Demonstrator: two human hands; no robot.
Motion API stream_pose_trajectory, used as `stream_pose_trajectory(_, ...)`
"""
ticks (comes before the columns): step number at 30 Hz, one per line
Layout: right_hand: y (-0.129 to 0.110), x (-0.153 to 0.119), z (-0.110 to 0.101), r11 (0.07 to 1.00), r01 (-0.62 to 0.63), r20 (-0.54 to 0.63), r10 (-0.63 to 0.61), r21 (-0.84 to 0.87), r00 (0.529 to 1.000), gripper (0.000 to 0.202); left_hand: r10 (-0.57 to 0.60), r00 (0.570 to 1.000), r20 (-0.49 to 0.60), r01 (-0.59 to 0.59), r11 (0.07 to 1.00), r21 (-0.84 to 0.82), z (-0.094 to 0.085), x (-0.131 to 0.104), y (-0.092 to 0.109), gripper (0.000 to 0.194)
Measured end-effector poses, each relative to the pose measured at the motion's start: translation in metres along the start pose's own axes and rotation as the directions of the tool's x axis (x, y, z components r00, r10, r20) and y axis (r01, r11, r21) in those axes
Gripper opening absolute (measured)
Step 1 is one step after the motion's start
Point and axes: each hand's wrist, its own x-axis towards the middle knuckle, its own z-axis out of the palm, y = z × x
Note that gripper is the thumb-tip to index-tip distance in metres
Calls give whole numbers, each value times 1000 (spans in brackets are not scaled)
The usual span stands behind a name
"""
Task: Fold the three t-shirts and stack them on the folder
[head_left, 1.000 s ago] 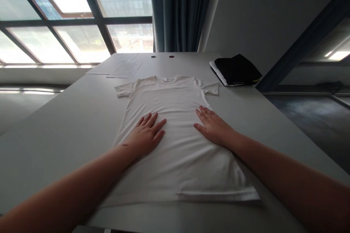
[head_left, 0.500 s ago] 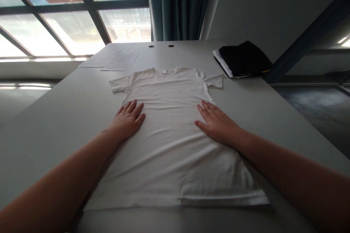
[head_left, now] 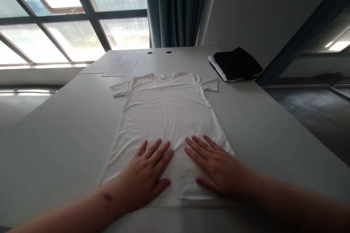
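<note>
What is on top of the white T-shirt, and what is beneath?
The left hand and right hand lie on the lower half of the white T-shirt, covering some cloth. The table shows around it; whatever is underneath is covered and cannot be seen.

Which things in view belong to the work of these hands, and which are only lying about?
In use:
white T-shirt
left hand and right hand, spread on it
table beneath

Lying about:
papers, far left
black folder-like item, far right
</note>
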Motion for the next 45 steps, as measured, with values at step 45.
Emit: stream_pose_trajectory(45, 330, 106, -8, 207, -938, -187, 969, 279, 159, 21, -934, 294, -203, 911, 338, -237, -39, 73, -375, 69)
